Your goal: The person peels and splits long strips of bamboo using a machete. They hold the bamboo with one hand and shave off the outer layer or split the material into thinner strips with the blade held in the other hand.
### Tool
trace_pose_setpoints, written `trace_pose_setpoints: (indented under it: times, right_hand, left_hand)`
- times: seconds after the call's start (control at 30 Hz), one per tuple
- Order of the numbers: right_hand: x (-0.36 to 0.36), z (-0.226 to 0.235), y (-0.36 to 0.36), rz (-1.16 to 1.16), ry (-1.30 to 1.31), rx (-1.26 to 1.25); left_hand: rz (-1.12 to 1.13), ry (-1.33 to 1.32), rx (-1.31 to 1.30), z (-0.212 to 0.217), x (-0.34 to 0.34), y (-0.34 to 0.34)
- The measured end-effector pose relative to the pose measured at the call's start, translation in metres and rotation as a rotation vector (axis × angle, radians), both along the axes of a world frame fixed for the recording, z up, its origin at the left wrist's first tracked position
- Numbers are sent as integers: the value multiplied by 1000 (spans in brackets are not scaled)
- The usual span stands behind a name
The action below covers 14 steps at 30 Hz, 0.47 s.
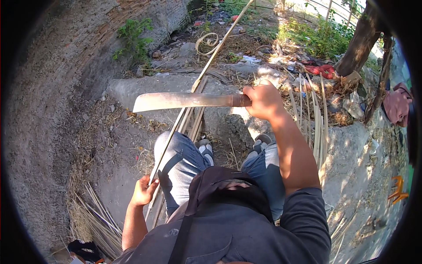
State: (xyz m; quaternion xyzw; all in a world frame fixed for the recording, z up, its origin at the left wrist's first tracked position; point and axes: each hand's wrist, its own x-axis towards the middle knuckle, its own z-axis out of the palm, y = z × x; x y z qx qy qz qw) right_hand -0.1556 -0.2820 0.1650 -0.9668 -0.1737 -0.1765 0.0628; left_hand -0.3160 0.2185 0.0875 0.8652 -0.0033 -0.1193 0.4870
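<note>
My right hand (265, 101) is closed round the wooden handle of a machete (184, 100), held out level in front of my knees with its broad blade pointing left. The blade crosses a long, thin bamboo strip (210, 61); whether it touches or cuts into the strip I cannot tell. The strip slants from the lower left past my left knee to the top of the view. Low on the left, my left hand (145, 190) grips its near part between thumb and fingers. Behind the blade, several more pale strips (192, 121) lean between my legs.
Bundles of split strips lie at lower left (99, 215) and stand at right (317, 119). A rough wall (52, 110) rises on the left. Ahead are a stone ledge (127, 90), a coiled strip (206, 44), a red cloth (321, 69), litter and a tree trunk (360, 42).
</note>
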Motion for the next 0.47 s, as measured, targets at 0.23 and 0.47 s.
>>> trace_pose_setpoints:
  times: [0.23, 0.47]
  right_hand:
    - [25, -28, -72, -515, 99, 522]
    - [16, -33, -99, -667, 195, 591]
  left_hand:
    - [19, -8, 274, 13, -20, 28]
    - [-17, 10, 335, 10, -19, 24]
